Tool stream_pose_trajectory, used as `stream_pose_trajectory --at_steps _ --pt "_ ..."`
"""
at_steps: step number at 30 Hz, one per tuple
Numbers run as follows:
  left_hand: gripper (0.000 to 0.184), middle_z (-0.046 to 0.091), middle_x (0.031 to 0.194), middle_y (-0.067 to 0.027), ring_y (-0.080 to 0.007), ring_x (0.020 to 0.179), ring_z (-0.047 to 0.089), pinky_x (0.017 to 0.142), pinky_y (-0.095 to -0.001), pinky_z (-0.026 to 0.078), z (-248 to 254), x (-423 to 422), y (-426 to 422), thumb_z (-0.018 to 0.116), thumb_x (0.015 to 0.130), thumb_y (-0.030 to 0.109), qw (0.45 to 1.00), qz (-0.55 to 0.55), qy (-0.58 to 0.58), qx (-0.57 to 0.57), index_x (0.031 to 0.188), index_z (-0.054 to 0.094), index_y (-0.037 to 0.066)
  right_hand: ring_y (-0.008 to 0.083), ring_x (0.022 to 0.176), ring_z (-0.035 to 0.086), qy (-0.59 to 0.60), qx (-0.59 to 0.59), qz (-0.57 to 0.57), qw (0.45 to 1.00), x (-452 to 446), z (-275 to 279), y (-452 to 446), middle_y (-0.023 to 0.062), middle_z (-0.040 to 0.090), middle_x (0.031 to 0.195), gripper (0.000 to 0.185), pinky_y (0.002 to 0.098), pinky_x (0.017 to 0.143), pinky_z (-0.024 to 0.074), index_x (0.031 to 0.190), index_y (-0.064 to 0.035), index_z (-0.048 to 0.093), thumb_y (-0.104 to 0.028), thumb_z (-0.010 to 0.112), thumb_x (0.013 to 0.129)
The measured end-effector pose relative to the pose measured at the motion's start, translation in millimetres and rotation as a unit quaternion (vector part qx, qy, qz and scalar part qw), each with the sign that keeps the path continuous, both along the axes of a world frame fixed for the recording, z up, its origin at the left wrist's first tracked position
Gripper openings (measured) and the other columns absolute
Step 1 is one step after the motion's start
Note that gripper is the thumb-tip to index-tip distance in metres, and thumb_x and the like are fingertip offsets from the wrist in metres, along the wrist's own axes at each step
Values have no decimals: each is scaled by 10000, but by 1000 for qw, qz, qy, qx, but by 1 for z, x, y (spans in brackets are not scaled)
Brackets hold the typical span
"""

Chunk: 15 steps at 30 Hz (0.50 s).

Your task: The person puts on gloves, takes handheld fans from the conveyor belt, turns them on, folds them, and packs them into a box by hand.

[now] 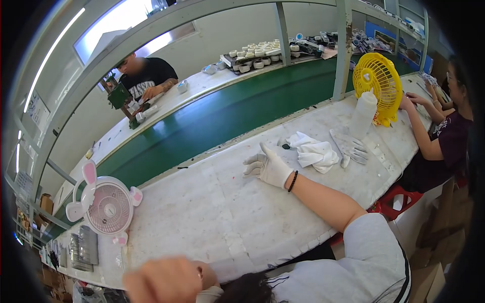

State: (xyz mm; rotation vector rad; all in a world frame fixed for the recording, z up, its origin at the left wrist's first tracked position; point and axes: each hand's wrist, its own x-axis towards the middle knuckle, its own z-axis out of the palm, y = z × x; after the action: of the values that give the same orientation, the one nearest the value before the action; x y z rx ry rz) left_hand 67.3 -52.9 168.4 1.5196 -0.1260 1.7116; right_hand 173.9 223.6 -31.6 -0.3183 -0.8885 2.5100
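Note:
My right hand (273, 169) wears a white glove, with a dark beaded bracelet (292, 181) at the wrist. It is over the middle of the white worktable (202, 202), thumb raised and fingers apart, holding nothing. Close to the camera at the bottom, my left hand (164, 279) is bare and blurred; its fingers look bent, but what they hold, if anything, is unclear. Right of my gloved hand lies a crumpled white cloth (314, 153), with a small dark object (286, 146) at its left edge. Beyond the cloth a loose glove (349, 146) lies flat.
A white bottle (364, 113) and yellow fan (379, 83) stand right; a pink rabbit-eared fan (107, 204) stands left. Behind runs a green conveyor belt (212, 121). One co-worker (146, 76) sits across it, another (434, 121) at right. Shelf posts (342, 55) rise beyond the table.

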Motion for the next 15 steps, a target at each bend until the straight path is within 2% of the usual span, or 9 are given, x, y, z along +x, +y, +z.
stream_pose_trajectory --at_steps 1,2,3,4,7,13,15 --pt "188 523 543 0 -94 340 422 304 -244 265 5 2 -5 534 899 140 998 -49 7 46 736 457 86 327 899 639 10 4 5 1000 -1 -1 0 199 667 839 743 464 965 423 1011 81 607 -631 434 890" --pt "62 489 534 10 -82 363 415 331 -220 247 9 4 -9 531 896 119 996 -74 22 51 849 506 87 325 898 640 17 0 6 1000 -2 -3 0 198 668 838 736 467 960 427 1003 81 611 -624 430 895" --pt "75 455 525 20 -69 385 409 358 -195 229 11 5 -12 528 893 99 993 -99 37 58 962 556 88 323 897 642 24 -3 7 1000 -2 -5 2 197 668 837 729 471 955 432 996 80 615 -618 426 900" --pt "202 421 516 29 -57 408 402 386 -170 211 11 5 -13 525 890 78 989 -124 52 65 1075 605 89 321 897 643 31 -6 7 999 -2 -6 3 196 668 836 723 475 950 436 988 80 618 -611 422 906" --pt "226 436 514 22 -66 415 430 392 -174 238 11 1 -9 480 937 161 974 -145 96 146 1119 542 41 320 890 646 25 -7 -3 1000 -2 -3 1 191 668 826 710 477 947 438 987 74 624 -603 424 909" --pt "246 460 547 21 -72 434 435 405 -215 304 14 4 -4 416 962 228 952 -164 125 228 922 602 71 336 865 655 -2 6 -5 1000 -3 -1 -1 205 663 809 758 432 945 448 1014 104 587 -626 411 904" --pt "267 470 564 17 -78 445 443 410 -223 326 12 4 -8 388 959 211 945 -148 127 263 857 598 80 339 867 654 9 15 4 1000 -3 -3 -1 203 664 810 754 428 946 445 1017 100 588 -623 406 908"
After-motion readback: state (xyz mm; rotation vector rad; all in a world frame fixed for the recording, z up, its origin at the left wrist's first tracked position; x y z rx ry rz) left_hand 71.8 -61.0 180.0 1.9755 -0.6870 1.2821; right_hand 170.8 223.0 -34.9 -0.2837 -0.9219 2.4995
